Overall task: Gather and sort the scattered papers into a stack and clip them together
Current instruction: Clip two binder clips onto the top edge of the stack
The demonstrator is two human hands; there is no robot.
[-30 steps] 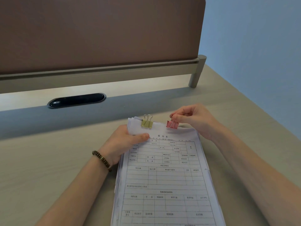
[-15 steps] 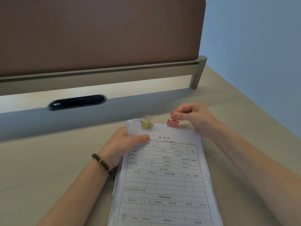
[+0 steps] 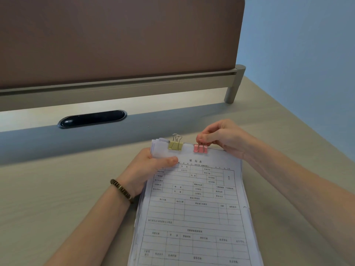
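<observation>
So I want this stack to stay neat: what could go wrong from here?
The right hand pinches the pink clip's wire handles; a slip could snap it on crooked. The sheets under the left hand look fanned at the top left corner, near the yellow clip, so some might escape.

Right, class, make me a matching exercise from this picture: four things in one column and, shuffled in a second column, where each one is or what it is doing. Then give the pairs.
Column one
1. yellow clip
2. pink clip
3. left hand
4. bracelet

Column two
A. on the left wrist
B. handles pinched by the right hand
C. on the paper stack's top edge, handles untouched
D. grips the stack's top left corner

Pairs: 1-C, 2-B, 3-D, 4-A
</observation>
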